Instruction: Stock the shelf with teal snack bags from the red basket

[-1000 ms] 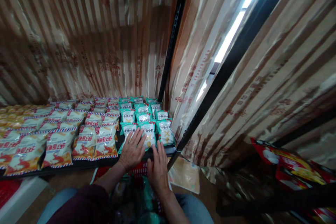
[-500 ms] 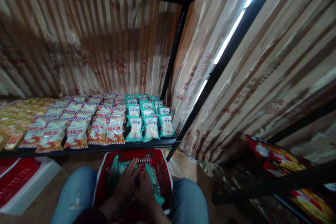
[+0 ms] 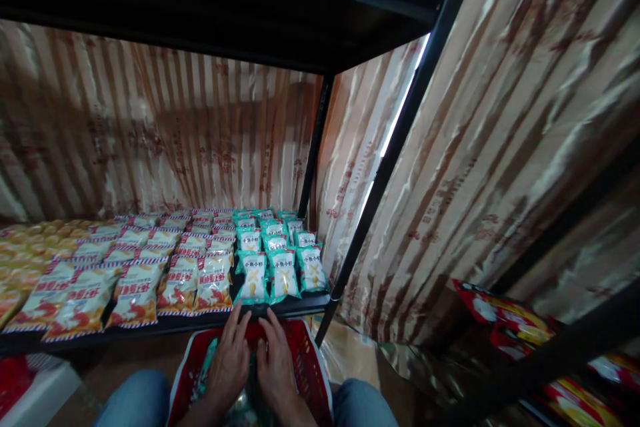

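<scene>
My left hand (image 3: 229, 361) and my right hand (image 3: 274, 363) reach side by side over a red plastic basket (image 3: 306, 363) with a white rim. Fingers on both are stretched toward the shelf's front edge, and I see nothing held in them. Green snack bags (image 3: 207, 360) lie in the basket, partly hidden by my hands and forearms. Just beyond my fingertips, rows of green-and-white snack bags (image 3: 284, 275) stand on the black shelf (image 3: 295, 307). Left of them are rows of orange-and-white shrimp-picture snack bags (image 3: 136, 292).
Yellow packets (image 3: 47, 240) fill the shelf's left end. A black post (image 3: 380, 187) rises at the right corner, with an upper shelf (image 3: 210, 7) overhead. Beige patterned curtains (image 3: 240, 127) hang behind. Red-and-yellow packages (image 3: 505, 310) lie at right. A white-edged box (image 3: 47, 390) sits lower left.
Both hands have moved forward from inside the basket toward the shelf edge, with fingers now extended. My view has tilted up, so the shelf sits lower and the upper shelf shows more.
</scene>
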`<state>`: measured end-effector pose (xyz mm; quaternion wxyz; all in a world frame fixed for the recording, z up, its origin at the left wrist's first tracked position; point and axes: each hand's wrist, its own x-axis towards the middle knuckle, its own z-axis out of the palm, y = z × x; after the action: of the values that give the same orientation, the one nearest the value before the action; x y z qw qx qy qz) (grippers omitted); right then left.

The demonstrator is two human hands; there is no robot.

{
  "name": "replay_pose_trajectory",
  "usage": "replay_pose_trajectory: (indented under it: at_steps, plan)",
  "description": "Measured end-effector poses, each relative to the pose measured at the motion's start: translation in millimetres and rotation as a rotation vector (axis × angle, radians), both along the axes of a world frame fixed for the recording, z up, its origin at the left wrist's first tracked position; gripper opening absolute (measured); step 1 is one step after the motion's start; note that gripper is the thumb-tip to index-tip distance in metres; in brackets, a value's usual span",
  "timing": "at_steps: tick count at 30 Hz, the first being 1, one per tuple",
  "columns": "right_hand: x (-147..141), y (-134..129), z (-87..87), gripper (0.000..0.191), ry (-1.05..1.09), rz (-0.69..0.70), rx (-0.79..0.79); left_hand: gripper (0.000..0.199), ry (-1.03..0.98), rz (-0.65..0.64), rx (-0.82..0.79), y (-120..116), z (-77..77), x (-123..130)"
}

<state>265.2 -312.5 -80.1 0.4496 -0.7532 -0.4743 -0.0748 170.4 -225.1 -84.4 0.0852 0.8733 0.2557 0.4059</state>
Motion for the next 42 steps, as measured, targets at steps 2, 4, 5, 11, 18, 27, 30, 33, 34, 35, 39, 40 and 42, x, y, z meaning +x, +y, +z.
replay_pose_trajectory:
  at_steps: [2,4,5,11,18,27,30,33,34,35,39,40,42]
  plan:
    - [4.3,11.4,19.5,0.039,-0.022,0.013,0.045,0.054,-0.037,0.006,-0.002,9.3,9.7,7.3]
    - [6.7,21.0,34.9,0.037,-0.051,0.054,0.056,0.051,-0.066,0.005,-0.026,17.0,16.0,14.7]
    - [7.5,25.2,40.7,0.038,-0.059,0.059,0.053,0.050,-0.078,0.009,-0.051,20.4,17.9,18.4]
    - [15.8,45.3,54.2,0.035,-0.032,0.069,0.015,0.054,-0.165,0.073,-0.204,38.5,16.2,39.0]
    - [25.3,59.2,51.9,0.033,0.060,0.042,-0.060,0.065,-0.196,0.093,-0.275,58.5,4.5,52.7]
    - [27.3,67.7,36.1,0.034,0.050,0.064,0.047,0.065,-0.181,0.058,-0.259,60.6,10.7,51.6]
    - [30.4,72.7,32.8,0.035,0.061,0.058,0.058,0.066,-0.183,0.034,-0.268,64.8,12.6,55.4]
    - [33.8,77.8,31.7,0.038,0.085,0.062,0.037,0.067,-0.188,-0.004,-0.298,69.2,12.7,58.7]
    - [34.5,79.1,31.6,0.039,0.096,0.079,0.028,0.066,-0.190,-0.007,-0.314,70.2,12.3,59.0]
    - [35.0,80.1,31.4,0.041,0.108,0.103,0.021,0.066,-0.191,-0.006,-0.328,70.9,11.8,59.0]
    - [35.5,81.3,30.0,0.049,0.153,0.191,0.035,0.066,-0.169,-0.020,-0.298,68.9,10.4,55.9]
    - [35.6,81.0,29.7,0.050,0.157,0.198,0.045,0.066,-0.156,-0.028,-0.263,67.0,10.7,54.7]
    - [36.2,80.2,29.5,0.052,0.156,0.208,0.057,0.066,-0.125,-0.038,-0.177,62.1,11.8,52.3]
